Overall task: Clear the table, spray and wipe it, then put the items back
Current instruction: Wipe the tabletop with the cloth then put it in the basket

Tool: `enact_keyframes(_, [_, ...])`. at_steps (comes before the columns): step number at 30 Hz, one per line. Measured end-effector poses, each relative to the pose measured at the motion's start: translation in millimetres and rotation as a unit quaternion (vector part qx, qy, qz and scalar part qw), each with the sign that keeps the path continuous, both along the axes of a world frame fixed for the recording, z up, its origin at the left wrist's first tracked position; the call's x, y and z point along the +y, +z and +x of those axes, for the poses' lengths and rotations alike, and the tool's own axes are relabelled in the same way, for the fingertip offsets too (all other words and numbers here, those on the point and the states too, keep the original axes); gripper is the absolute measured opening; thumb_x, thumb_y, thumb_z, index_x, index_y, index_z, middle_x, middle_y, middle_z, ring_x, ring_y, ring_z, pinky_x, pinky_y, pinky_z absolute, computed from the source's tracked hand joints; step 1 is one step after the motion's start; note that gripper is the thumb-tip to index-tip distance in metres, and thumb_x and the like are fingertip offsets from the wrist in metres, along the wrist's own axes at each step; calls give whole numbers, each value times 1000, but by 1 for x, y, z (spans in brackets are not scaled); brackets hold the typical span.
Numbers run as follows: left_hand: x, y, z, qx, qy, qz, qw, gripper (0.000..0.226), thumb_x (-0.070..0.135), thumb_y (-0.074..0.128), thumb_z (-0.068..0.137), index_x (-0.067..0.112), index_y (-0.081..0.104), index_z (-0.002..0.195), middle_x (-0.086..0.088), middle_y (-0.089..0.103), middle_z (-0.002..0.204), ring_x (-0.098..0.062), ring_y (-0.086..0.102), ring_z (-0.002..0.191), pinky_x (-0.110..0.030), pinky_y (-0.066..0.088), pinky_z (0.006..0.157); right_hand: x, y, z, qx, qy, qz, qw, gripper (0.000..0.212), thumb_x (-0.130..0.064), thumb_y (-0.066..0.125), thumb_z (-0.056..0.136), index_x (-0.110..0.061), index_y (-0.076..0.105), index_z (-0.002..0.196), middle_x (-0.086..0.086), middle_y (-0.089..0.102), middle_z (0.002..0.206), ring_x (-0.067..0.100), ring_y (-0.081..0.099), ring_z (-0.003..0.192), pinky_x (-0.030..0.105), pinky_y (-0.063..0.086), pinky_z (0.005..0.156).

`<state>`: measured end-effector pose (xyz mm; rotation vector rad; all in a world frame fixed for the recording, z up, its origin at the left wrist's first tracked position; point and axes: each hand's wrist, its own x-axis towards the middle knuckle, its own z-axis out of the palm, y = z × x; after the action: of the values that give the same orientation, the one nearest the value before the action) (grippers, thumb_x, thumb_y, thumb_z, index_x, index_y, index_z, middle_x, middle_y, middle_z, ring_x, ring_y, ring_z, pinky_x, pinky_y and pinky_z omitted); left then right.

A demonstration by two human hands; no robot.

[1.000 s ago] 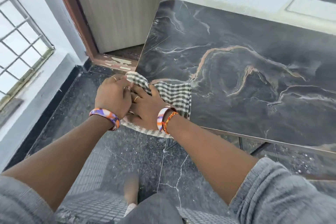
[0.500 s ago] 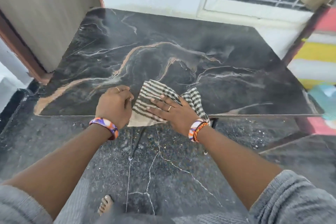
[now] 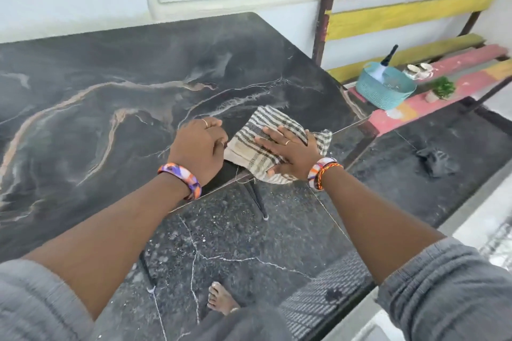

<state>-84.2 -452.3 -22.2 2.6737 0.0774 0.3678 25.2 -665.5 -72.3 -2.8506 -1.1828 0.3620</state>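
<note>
Two hands: both reach forward over the near edge of the table (image 3: pixel 116 69), side by side and almost touching.
Right hand (image 3: pixel 291 149): lies flat on the cloth (image 3: pixel 257 147), fingers straight and spread, pressing it onto the tabletop; a ring shows on one finger.
Left hand (image 3: pixel 198 144): sits just left of the right hand, knuckles up and fingers curled at the cloth's left edge; whether they actually pinch the fabric I cannot tell, as the fingertips are hidden. A ring shows on one finger.
Cloth: striped and checked, beige and dark, folded into several layers; it rests under the right palm at the table's near right corner, with its lower part hanging slightly over the edge toward the wrists.
Table: dark marble-patterned top with pale and tan veins, stretching ahead and to the left of the hands.
Wrists: a purple and orange bangle (image 3: pixel 181 178) on the left; a similar bangle with an orange thread band (image 3: pixel 324 171) on the right.
Bench (image 3: pixel 410 16): red and yellow slats, to the right of and beyond the right hand.
On the bench: a teal basket (image 3: pixel 379 91) holding a spray bottle (image 3: pixel 383 66), with two cups (image 3: pixel 418 70) behind it and a small potted plant (image 3: pixel 440 88) to its right.
Below the arms: dark speckled floor (image 3: pixel 249 243) and one bare foot (image 3: pixel 221 299).
</note>
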Motion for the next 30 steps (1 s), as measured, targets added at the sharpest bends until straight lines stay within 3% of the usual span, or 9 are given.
enact_keyframes(7, [-27, -5, 97, 10, -37, -40, 998, 23, 4, 49, 83, 5, 70, 91, -13, 60, 124, -32, 54, 113, -37, 39, 96, -84, 13, 79, 96, -176, -15, 980, 86, -57, 57, 79, -53, -2, 141, -21, -16, 155, 21, -17, 144, 73, -6, 101])
enact_keyframes(11, [-31, -1, 143, 21, -70, -43, 996, 23, 4, 49, 83, 5, 70, 93, -13, 59, 124, -33, 56, 109, -37, 40, 96, -107, 17, 112, 136, -273, -1, 952, 74, -52, 48, 89, -44, 0, 145, -13, -17, 156, 28, -18, 144, 65, -7, 107])
enact_keyframes(13, [-33, 2, 164, 18, -83, -40, 996, 23, 4, 49, 83, 5, 70, 92, -12, 59, 124, -34, 56, 107, -40, 42, 95, -110, 15, 123, 120, -330, -3, 936, 67, -54, 39, 92, -43, 0, 146, -10, -15, 157, 32, -15, 144, 61, -5, 110])
enact_keyframes(16, [-35, 4, 193, 12, -90, -50, 995, 23, 3, 50, 82, 6, 71, 92, -13, 59, 124, -33, 54, 112, -44, 42, 96, -107, 10, 135, 86, -386, -23, 918, 66, -66, 30, 88, -50, -3, 143, -16, -14, 156, 26, -13, 145, 67, -6, 106])
enact_keyframes(21, [-38, 2, 219, 20, -111, -47, 993, 22, 4, 50, 82, 5, 70, 91, -13, 60, 124, -32, 57, 109, -39, 43, 94, -92, 5, 150, 37, -489, -11, 872, 64, -67, 21, 88, -46, -1, 145, -9, -5, 159, 29, -6, 146, 64, -11, 109])
enact_keyframes(26, [-31, 0, 246, 11, -97, -34, 995, 21, 4, 51, 83, 6, 71, 90, -11, 61, 123, -34, 56, 106, -39, 42, 90, -80, 4, 179, 23, -542, 1, 840, 68, -64, 18, 90, -32, 6, 148, 8, 14, 157, 39, 13, 141, 62, 6, 110])
enact_keyframes(30, [-26, -1, 273, 13, -83, -26, 996, 20, 4, 51, 83, 5, 71, 88, -11, 64, 119, -35, 55, 107, -39, 42, 90, -68, 4, 206, -6, -509, -8, 861, 67, -61, 18, 91, -23, 20, 146, 10, 29, 152, 37, 28, 137, 58, 21, 107])
